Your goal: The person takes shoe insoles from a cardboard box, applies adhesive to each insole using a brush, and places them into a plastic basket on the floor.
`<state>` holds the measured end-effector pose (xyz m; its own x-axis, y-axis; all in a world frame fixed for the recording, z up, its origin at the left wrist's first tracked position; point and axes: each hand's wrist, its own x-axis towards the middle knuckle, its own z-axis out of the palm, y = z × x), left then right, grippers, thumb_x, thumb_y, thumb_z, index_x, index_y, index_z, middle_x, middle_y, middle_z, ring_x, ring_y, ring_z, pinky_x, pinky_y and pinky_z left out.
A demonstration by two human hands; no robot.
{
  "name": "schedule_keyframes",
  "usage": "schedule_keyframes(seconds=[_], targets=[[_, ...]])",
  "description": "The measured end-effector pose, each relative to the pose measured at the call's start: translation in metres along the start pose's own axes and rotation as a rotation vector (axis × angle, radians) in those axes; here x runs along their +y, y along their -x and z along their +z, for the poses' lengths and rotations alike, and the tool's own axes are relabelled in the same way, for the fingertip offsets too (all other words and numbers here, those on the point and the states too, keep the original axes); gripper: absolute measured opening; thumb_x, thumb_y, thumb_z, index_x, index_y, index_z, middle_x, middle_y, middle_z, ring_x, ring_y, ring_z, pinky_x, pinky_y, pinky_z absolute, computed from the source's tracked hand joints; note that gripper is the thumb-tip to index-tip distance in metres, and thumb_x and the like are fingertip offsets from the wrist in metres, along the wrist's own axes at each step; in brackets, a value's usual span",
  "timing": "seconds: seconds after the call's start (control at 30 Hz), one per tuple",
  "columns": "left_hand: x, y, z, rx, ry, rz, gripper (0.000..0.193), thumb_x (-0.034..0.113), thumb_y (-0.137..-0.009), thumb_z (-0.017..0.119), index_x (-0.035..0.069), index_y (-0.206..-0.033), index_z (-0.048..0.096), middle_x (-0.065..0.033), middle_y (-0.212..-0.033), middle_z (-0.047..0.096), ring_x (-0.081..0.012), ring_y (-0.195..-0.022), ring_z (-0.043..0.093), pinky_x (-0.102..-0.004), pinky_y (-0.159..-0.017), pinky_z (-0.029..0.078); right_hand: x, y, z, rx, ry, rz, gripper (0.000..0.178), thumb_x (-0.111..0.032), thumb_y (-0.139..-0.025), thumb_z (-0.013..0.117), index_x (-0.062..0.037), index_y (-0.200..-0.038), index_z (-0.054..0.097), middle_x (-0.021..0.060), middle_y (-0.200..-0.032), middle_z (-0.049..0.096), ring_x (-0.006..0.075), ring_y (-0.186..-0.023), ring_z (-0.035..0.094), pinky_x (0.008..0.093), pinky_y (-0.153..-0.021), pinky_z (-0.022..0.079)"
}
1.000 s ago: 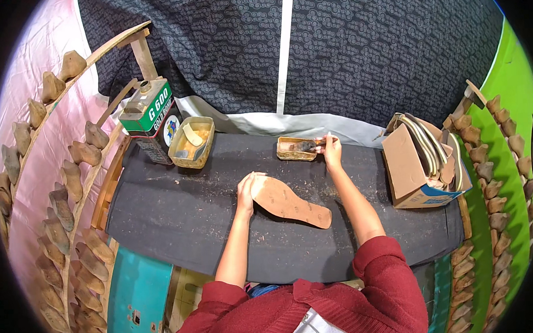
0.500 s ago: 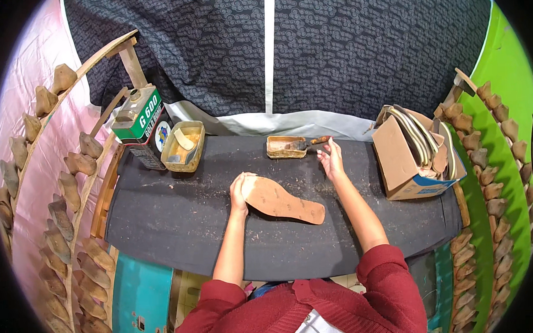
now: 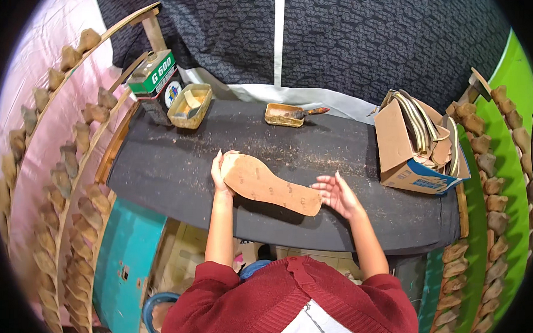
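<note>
A tan shoe sole [image 3: 273,187] is held above the dark tabletop, its flat face up with several small dark marks. My left hand [image 3: 221,170] grips its wide end, thumb and fingers at the edge. Beside the narrow end is my right hand [image 3: 340,196], fingers spread, palm toward the sole, holding nothing; whether a fingertip touches the edge I cannot tell. Farther back, a brush [image 3: 314,112] with a reddish-brown handle rests in a small rectangular tray [image 3: 275,118].
On the dark-covered table [image 3: 161,164], a yellowish tub [image 3: 185,120] stands by a green and black can [image 3: 156,91] at back left. An open cardboard box [image 3: 393,141] of soles is at right. Racks of wooden shoe lasts [image 3: 83,220] flank both sides. Debris is scattered across the cloth.
My right hand has let go of the brush, left it in the tray, and come back to the sole's narrow end. The view has shifted; my left hand still holds the sole.
</note>
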<state>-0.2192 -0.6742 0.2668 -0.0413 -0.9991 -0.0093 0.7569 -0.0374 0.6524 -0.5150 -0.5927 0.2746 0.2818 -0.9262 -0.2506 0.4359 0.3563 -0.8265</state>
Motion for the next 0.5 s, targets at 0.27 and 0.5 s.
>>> schedule_keyframes(seconds=[0.27,0.5], targets=[[-0.007,0.118,0.004,0.165,0.011,0.157,0.044,0.041,-0.082,0.035,0.002,-0.085,0.055,-0.0093,-0.077,0.060,-0.0204,-0.072,0.057,-0.0306,-0.068,0.045,0.048,0.077,0.005,-0.217,-0.310,0.237,0.061,-0.049,-0.087,0.022,0.0021,-0.113,0.042,0.0146,-0.108,0.052,0.0228,-0.098,0.052,0.0346,-0.085,0.042],[0.007,0.255,-0.040,0.427,-0.114,0.307,0.047,0.042,-0.083,0.036,0.000,-0.090,0.056,-0.0074,-0.081,0.060,-0.0164,-0.076,0.057,-0.0284,-0.071,0.045,0.098,0.102,0.014,-0.486,-0.306,0.526,0.058,-0.048,-0.087,0.024,0.0007,-0.111,0.043,0.0131,-0.105,0.052,0.0221,-0.094,0.053,0.0340,-0.082,0.043]])
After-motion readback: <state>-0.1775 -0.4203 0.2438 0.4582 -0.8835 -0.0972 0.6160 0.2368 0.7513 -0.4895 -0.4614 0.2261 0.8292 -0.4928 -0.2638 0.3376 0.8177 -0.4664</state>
